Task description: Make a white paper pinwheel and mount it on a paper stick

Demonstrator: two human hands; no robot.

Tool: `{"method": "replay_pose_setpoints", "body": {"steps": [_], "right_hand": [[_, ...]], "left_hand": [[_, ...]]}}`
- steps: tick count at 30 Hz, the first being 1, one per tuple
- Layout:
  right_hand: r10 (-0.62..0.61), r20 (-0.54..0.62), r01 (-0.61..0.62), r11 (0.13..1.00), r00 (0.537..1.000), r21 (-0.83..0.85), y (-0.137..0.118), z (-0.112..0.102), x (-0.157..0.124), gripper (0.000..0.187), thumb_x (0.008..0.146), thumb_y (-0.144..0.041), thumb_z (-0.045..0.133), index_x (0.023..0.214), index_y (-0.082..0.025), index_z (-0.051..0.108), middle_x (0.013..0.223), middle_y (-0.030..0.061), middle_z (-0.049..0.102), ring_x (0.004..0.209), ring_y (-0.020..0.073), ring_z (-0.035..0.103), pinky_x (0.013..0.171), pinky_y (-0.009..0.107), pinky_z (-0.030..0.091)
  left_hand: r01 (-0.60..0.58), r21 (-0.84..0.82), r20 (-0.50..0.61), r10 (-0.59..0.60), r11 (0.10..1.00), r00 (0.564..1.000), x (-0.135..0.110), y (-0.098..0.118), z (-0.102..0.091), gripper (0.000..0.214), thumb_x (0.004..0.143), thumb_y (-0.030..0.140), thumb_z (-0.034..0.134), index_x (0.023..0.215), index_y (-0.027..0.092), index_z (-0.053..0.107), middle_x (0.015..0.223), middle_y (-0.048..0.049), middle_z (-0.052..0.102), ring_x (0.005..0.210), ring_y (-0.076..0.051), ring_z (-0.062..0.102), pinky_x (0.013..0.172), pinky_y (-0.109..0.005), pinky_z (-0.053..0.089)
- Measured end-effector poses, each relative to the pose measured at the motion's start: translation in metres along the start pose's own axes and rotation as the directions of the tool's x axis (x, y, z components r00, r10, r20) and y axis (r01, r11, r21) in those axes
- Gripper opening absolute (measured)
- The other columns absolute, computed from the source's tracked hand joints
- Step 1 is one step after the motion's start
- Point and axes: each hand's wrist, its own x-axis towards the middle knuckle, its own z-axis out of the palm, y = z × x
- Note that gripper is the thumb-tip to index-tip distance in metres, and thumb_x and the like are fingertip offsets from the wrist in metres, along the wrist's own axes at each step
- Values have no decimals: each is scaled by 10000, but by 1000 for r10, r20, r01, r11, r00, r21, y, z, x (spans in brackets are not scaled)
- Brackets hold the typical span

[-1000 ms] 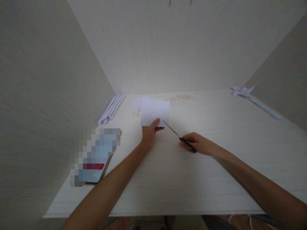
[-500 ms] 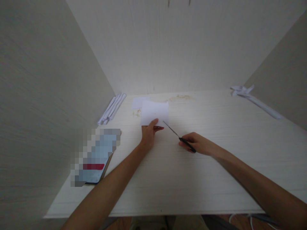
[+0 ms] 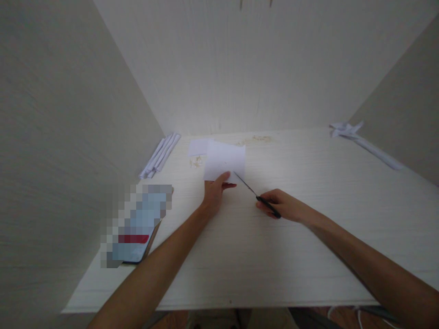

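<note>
My left hand (image 3: 215, 194) pinches the near edge of a white paper sheet (image 3: 225, 160), thumb on top, and holds it just above the table. My right hand (image 3: 283, 205) is closed round the black handles of a pair of scissors (image 3: 255, 195). The thin blades point up and left, and their tip sits at the sheet's lower right corner. A smaller piece of white paper (image 3: 198, 147) lies flat behind the sheet.
A phone (image 3: 137, 226), its screen blurred, lies at the left on the white table (image 3: 274, 265). Folded white paper strips (image 3: 159, 154) rest along the left wall, crumpled strips (image 3: 363, 142) along the right wall. Walls enclose three sides.
The sheet in my left hand has shifted slightly to the right and tilted, so its corner now meets the scissor tip. My right hand has hardly moved.
</note>
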Motion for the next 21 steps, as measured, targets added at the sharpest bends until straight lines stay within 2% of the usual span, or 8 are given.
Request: {"method": "replay_pose_setpoints", "body": {"steps": [8, 15, 21], "right_hand": [[-6, -18, 7, 999, 1000, 43, -1, 0, 0, 439, 738, -540, 432, 505, -172, 374, 449, -41, 374, 413, 66, 323, 415, 225, 228], [-16, -12, 17, 999, 1000, 47, -3, 0, -1, 438, 736, -529, 445, 497, -168, 377, 450, -39, 377, 412, 61, 320, 414, 224, 219], [-32, -11, 32, 997, 999, 71, 2, 1, 1, 443, 742, -539, 429, 502, -171, 371, 448, -46, 358, 410, 60, 308, 406, 222, 218]], "left_hand": [[15, 106, 102, -26, 994, 994, -5, 0, 0, 137, 566, 239, 641, 656, 143, 604, 792, -23, 619, 651, -143, 591, 506, -268, 537], [6, 146, 65, -16, 989, 998, -5, -1, 0, 209, 544, 250, 655, 713, 131, 620, 792, -33, 629, 652, -149, 599, 511, -265, 539], [26, 183, 72, -40, 983, 997, -7, 4, 2, 143, 555, 255, 635, 616, 131, 597, 821, -56, 632, 689, -175, 613, 529, -283, 542]]}}
